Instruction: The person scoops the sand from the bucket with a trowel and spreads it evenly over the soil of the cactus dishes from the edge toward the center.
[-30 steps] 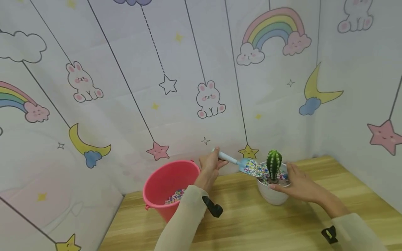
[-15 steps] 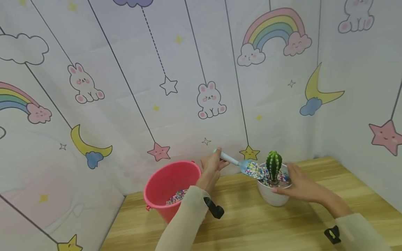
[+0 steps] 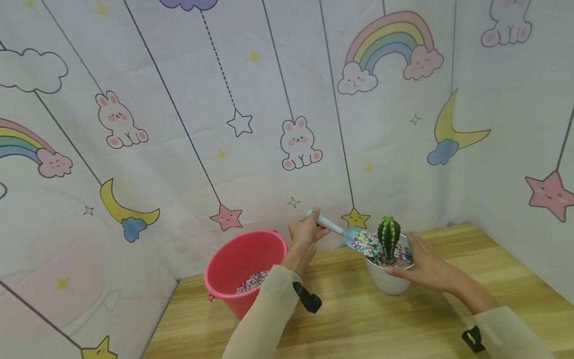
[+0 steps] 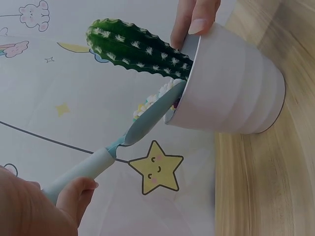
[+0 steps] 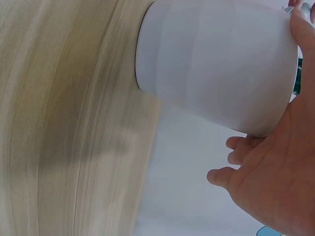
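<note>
My left hand (image 3: 305,236) pinches the handle of a light blue toy trowel (image 4: 147,120), seen in the head and left wrist views. Its scoop bears a heap of small multicoloured pebbles (image 3: 365,243), and the tip reaches over the rim of a white ribbed flowerpot (image 3: 388,280). A green cactus (image 3: 388,238) stands upright in that pot, with pebbles around its base. My right hand (image 3: 432,267) grips the pot's rim from the right, thumb at the front and fingers at the back. In the right wrist view the flowerpot (image 5: 216,64) stands on the wooden tabletop.
A red bucket (image 3: 219,271) with more multicoloured pebbles (image 3: 252,282) inside stands left of the pot, partly behind my left forearm. The wood-grain table (image 3: 350,324) meets a white cloth backdrop (image 3: 264,184) printed with stars, rabbits and rainbows.
My left hand and the trowel have moved slightly right, with the handle end a touch higher. The pot and cactus have shifted slightly left, still in my right hand's grip.
</note>
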Demonstrator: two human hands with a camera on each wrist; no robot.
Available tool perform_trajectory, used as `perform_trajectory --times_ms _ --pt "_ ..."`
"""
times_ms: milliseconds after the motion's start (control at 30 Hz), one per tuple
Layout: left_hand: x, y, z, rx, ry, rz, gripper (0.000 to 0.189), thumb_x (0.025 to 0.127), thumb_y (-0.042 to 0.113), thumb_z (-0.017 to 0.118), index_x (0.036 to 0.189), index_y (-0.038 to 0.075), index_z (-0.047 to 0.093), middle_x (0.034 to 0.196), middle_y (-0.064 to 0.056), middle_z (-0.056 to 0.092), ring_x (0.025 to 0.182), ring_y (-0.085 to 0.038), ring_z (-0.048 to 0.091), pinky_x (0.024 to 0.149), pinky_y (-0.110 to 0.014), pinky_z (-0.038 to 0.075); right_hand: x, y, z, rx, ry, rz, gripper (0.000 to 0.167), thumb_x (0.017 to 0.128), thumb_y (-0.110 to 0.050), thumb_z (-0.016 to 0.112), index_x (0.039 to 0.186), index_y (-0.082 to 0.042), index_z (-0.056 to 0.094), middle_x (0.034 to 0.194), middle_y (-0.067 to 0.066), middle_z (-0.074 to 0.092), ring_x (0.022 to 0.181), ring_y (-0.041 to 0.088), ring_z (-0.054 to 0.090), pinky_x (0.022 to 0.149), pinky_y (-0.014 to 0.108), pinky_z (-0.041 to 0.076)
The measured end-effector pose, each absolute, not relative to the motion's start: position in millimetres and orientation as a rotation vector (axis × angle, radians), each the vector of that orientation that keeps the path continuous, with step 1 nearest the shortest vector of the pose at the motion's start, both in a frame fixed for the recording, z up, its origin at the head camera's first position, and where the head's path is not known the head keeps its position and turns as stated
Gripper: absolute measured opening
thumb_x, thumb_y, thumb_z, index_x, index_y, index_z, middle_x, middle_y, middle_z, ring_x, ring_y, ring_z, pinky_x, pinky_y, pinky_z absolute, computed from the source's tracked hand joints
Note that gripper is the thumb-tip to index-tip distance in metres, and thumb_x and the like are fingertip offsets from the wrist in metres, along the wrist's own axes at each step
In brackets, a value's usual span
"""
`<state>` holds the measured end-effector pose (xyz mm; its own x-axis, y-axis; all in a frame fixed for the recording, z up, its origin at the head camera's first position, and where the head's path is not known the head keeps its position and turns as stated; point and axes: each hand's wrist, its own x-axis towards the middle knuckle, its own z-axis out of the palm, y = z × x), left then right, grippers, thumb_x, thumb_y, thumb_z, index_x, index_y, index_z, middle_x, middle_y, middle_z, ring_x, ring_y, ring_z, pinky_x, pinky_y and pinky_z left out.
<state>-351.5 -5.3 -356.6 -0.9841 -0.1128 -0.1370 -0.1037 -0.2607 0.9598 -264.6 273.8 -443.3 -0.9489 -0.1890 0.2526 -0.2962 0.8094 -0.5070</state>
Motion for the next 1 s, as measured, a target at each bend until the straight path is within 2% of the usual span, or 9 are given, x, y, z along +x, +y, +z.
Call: perform_trajectory --times_ms 167,467,767,1000 --pt "-349.1 -5.7 -353.2 0.287 -1.907 -2.456 0.045 0.101 0.027 0.073 0.126 -0.009 0.064 0.094 -0.015 0.067 0.072 -0.017 0.078 0.073 -0.031 0.068 -264.8 272.1 -443.7 0.392 -2.781 0.848 0.111 0.089 -0.056 0.077 0.155 0.016 0.024 0.153 0.042 0.035 0.139 0.066 0.04 0.112 0.078 0.042" --pt "-351.5 -13.5 -353.9 0.299 -1.886 -2.45 0.048 0.1 0.027 0.074 0.126 -0.011 0.062 0.094 -0.014 0.065 0.069 -0.016 0.078 0.071 -0.03 0.068 -268.3 284.1 -442.3 0.474 -2.821 0.925 0.118 0.088 -0.052 0.08 0.158 0.016 0.013 0.16 0.046 0.022 0.145 0.068 0.028 0.115 0.082 0.033" --pt "-352.5 -20.2 -351.0 0.294 -1.858 -2.464 0.045 0.101 0.024 0.073 0.127 -0.011 0.062 0.095 -0.013 0.063 0.068 -0.015 0.073 0.07 -0.031 0.068 -269.5 282.6 -443.3 0.461 -2.826 0.906 0.119 0.088 -0.055 0.079 0.158 0.016 0.014 0.161 0.047 0.019 0.145 0.069 0.025 0.115 0.082 0.031" --pt "-351.4 -22.9 -351.5 0.287 -1.86 -2.449 0.041 0.1 0.024 0.074 0.124 -0.008 0.067 0.092 -0.012 0.064 0.068 -0.014 0.074 0.068 -0.03 0.068 -269.5 281.0 -440.3 0.517 -2.777 0.918 0.111 0.085 -0.052 0.083 0.153 0.012 0.024 0.152 0.041 0.035 0.139 0.063 0.041 0.112 0.078 0.041"
